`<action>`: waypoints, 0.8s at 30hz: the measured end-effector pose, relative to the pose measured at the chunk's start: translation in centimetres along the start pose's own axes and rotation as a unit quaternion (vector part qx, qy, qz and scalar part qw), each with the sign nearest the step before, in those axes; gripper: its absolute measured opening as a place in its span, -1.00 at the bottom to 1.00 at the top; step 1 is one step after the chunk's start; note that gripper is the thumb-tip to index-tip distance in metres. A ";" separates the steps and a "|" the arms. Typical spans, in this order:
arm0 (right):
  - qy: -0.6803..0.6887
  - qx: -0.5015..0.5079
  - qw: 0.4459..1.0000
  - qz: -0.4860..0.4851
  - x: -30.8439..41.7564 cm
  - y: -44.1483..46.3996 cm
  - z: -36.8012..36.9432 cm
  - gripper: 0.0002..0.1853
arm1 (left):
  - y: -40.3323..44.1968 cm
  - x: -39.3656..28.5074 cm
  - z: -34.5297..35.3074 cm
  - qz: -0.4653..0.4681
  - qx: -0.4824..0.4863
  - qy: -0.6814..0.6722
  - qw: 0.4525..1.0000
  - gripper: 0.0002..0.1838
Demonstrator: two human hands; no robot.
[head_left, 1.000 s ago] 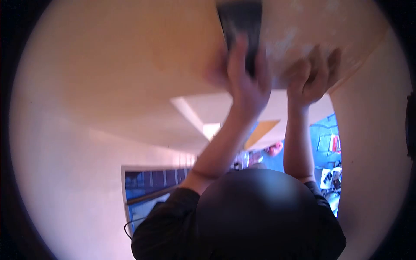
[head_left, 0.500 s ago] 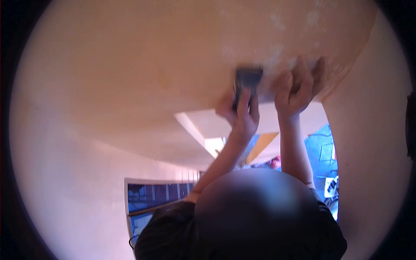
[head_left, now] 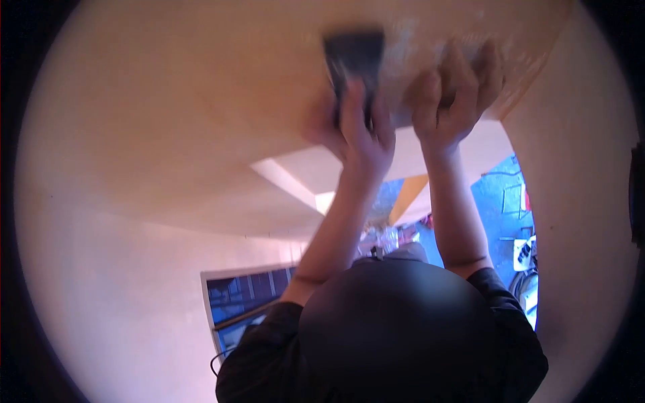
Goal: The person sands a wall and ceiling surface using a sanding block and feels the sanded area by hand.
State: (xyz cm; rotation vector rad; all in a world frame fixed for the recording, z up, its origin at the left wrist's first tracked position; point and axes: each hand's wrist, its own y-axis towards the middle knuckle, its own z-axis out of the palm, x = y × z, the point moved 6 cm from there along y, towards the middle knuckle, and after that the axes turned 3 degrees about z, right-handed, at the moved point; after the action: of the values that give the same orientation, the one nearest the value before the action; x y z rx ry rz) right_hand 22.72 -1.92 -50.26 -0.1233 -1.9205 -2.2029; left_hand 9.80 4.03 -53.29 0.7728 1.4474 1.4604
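Note:
My left hand [head_left: 363,127] is closed around the handle of a scraper [head_left: 356,50]. Its dark, flared blade points up at a tan surface [head_left: 201,87], and motion blurs both blade and fingers. Right of it, my right hand [head_left: 453,107] is raised with bent, parted fingers. A flat greyish piece shows dimly behind those fingers, like a broad blade; blur hides its outline and kind. Pale, whitish patches [head_left: 403,43] mark the surface near both hands.
A pale wall [head_left: 584,201] stands on the right, another [head_left: 121,289] on the left. Lower left is a framed opening [head_left: 248,295]. Far below on the right lies a blue floor [head_left: 494,195] with a white seat or stand [head_left: 523,255]. A dark rounded shape [head_left: 403,329] fills the lower middle.
Both hands have moved up in the view. My left hand has also gone left with the scraper, widening the gap to my right hand, which shifted slightly left.

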 end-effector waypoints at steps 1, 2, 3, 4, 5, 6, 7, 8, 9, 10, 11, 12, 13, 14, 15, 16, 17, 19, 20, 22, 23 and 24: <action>0.001 0.021 1.000 0.010 -0.1 -0.5 -0.1 -0.60 | 2.4 -0.3 0.0 -0.025 -0.047 -0.039 0.998 -0.47; -0.006 0.028 1.000 0.006 -0.2 -0.8 -0.3 -0.60 | 0.4 -0.2 -0.9 -0.037 -0.038 -0.030 0.998 -0.47; -0.007 0.019 1.000 -0.008 -0.3 -0.2 0.0 -0.60 | -2.0 0.0 -0.9 -0.015 0.023 0.011 1.000 -0.48; 0.002 -0.001 1.000 -0.021 -0.3 0.4 0.3 -0.60 | -4.1 1.0 -0.1 0.020 0.070 0.046 0.996 -0.49; -0.005 0.014 0.999 -0.034 -0.2 0.3 -0.3 -0.60 | -6.5 1.0 -0.6 0.030 0.052 0.023 0.998 -0.52; -0.016 0.027 0.999 -0.042 -0.2 0.3 0.0 -0.61 | -5.8 0.7 -0.5 0.055 0.042 -0.046 0.997 -0.51; -0.005 -0.008 1.000 -0.027 -0.7 -0.1 0.3 -0.59 | -5.6 0.9 -0.1 0.078 0.028 -0.039 0.996 -0.53; -0.007 0.000 1.000 -0.023 -1.5 -0.4 0.8 -0.59 | -6.1 0.6 -0.1 0.085 0.022 -0.023 0.996 -0.55; 0.003 -0.014 1.000 -0.017 -1.7 -0.2 1.0 -0.58 | -4.5 0.4 0.0 0.070 0.009 -0.018 0.997 -0.56; 0.014 -0.025 1.000 -0.009 -1.7 -0.7 0.6 -0.58 | -2.1 0.6 0.7 0.054 -0.002 -0.009 0.999 -0.58; 0.015 -0.006 1.000 0.000 -1.4 -1.3 0.1 -0.58 | 0.4 0.3 0.6 0.015 -0.036 -0.026 0.999 -0.58; -0.004 0.007 1.000 -0.011 -1.1 -1.3 -0.1 -0.59 | -0.9 0.4 0.0 0.009 -0.034 -0.019 0.999 -0.58; -0.018 0.008 0.999 -0.028 -1.2 -0.5 0.8 -0.59 | -2.4 0.9 0.2 0.026 -0.006 0.014 1.000 -0.57; -0.010 -0.008 0.999 -0.038 -1.7 -0.2 2.0 -0.59 | -3.4 2.1 1.0 0.052 0.014 0.042 0.998 -0.56; 0.001 -0.008 0.999 -0.037 -2.4 -1.0 2.3 -0.58 | -5.0 2.1 0.5 0.070 0.089 0.068 0.991 -0.48; 0.006 -0.006 0.999 -0.032 -2.6 -1.4 2.0 -0.57 | -6.5 2.3 0.3 0.057 0.089 0.019 0.994 -0.49; -0.024 0.017 0.999 -0.037 -2.3 -1.4 1.2 -0.56 | -6.4 1.6 -0.5 0.061 0.110 0.004 0.992 -0.47; -0.008 0.019 0.999 -0.029 -2.3 -1.5 1.1 -0.56 | -5.2 0.8 -2.3 0.037 0.116 -0.053 0.991 -0.45; 0.012 0.008 1.000 -0.024 -2.2 -1.3 1.1 -0.56 | -4.0 0.6 -3.0 0.024 0.089 -0.099 0.991 -0.44; 0.019 0.027 0.999 -0.021 -1.3 -1.4 0.4 -0.57 | -3.4 0.1 -4.9 0.021 0.091 -0.135 0.987 -0.35; 0.027 0.046 0.998 -0.017 -1.1 -1.2 0.1 -0.58 | -3.4 0.4 -5.2 -0.058 0.107 -0.252 0.960 -0.32; 0.026 0.035 0.999 -0.018 -0.7 -1.4 -0.7 -0.58 | -3.6 0.7 -5.3 -0.134 0.123 -0.364 0.914 -0.29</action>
State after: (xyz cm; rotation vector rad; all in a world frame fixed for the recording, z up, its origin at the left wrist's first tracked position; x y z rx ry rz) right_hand 23.12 -2.34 -51.84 -0.0201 -1.9843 -2.1353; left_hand 5.34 2.12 -57.50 1.0795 1.0931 0.6621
